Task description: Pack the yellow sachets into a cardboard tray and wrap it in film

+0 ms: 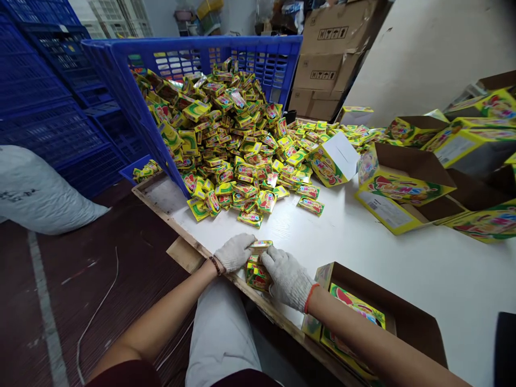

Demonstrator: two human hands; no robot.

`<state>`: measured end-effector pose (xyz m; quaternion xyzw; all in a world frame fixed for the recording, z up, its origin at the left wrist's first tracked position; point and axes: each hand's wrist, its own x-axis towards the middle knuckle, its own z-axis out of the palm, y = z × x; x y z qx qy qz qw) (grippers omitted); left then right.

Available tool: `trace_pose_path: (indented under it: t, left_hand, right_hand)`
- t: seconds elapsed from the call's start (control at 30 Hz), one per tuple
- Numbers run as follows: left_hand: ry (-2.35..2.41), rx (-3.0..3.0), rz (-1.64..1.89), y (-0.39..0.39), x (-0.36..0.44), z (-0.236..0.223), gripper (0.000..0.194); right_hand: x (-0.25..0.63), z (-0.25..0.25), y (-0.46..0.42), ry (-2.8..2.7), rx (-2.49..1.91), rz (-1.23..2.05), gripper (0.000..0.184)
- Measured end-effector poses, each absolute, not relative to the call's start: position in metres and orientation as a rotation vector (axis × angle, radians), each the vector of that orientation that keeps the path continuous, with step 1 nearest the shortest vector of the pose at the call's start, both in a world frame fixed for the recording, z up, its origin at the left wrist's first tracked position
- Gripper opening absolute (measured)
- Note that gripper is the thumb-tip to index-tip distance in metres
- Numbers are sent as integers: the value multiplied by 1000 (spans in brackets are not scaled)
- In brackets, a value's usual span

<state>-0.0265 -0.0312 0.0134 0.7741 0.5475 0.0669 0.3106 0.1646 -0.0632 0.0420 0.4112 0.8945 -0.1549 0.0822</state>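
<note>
Both of my hands wear white knit gloves and meet at the near edge of the white table. Between them stands a small stack of yellow-green candy boxes [258,275]. My left hand [235,252] grips the stack from its left side, fingers at the upper boxes. From the right, my right hand [287,277] has its fingers wrapped against the same stack; its fingertips are partly hidden. Just right of my right wrist lies an open carton [419,328] with yellow-green boxes inside, partly covered by my forearm.
A blue crate [133,118] lies tipped, spilling a heap of small candy boxes [242,156] onto the table [322,236]. Several display cartons [407,177] stand at right. Brown boxes [322,75] are stacked behind. A white sack [44,188] rests at left near blue crates.
</note>
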Motion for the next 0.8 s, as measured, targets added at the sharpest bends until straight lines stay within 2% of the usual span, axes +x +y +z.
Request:
trace_pose_path:
  t: [0.1, 0.2, 0.27, 0.33, 0.43, 0.47, 0.53, 0.57, 0.7, 0.8]
  left_hand:
    - [1349, 2163, 206, -31, -30, 6, 24]
    - [1573, 2240, 248, -3, -27, 4, 25]
    - [1695, 2263, 156, 20, -23, 5, 28]
    - [1780, 2267, 28, 36, -18, 5, 37]
    - [1851, 2244, -87, 41, -13, 6, 35]
    - [1860, 2229, -105, 39, -13, 6, 39]
    - [1850, 2197, -123, 34, -16, 5, 66]
    - [1844, 2180, -123, 32, -18, 4, 72]
    - [1865, 2171, -53, 29, -25, 2, 39]
    - [1883, 2198, -81, 32, -26, 6, 40]
  right_hand:
    - [162, 41, -63, 2729, 1176, -331, 67]
    - [154, 39, -54, 2657, 1174, -449, 60]
    - [150, 38, -50, 2609, 1207, -576, 57]
    - [149, 38, -50, 2606, 1233, -642, 65]
    - [150, 39, -55, 2615, 1250, -621, 67]
    - [151, 40, -56, 2602, 1252, -605, 66]
    - [150, 41, -58, 2584, 1253, -561, 64]
    - [150, 42, -58, 2580, 1248, -542, 65]
    - [149, 42, -57, 2595, 1223, -516, 69]
    - [150, 40, -57, 2604, 1247, -544, 69]
